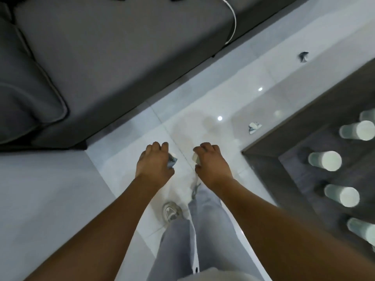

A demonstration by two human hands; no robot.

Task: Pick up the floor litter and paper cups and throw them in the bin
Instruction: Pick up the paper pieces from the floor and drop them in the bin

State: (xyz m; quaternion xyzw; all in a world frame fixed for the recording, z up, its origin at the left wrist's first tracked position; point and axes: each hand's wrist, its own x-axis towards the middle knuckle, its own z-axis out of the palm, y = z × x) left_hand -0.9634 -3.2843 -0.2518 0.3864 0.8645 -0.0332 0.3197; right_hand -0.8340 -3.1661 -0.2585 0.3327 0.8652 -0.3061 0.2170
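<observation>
My left hand (155, 161) curls round a crumpled grey-white scrap of litter (172, 160) that pokes out by the thumb. A small white crumpled piece (195, 157) peeks from under the curled fingers of my right hand (211, 161), which grips it. Both hands hang above the white tiled floor (203, 110). Two more crumpled scraps lie on the floor: one (254, 127) near the table's corner, another (303, 57) farther away. Several white paper cups (325, 160) stand on the dark table (274, 142) at the right. No bin is in sight.
A grey sofa (113, 57) fills the upper left, with a white cable (233, 21) lying over its seat. My legs in grey trousers (205, 230) and a pale shoe (171, 211) are below the hands. Floor runs between sofa and table.
</observation>
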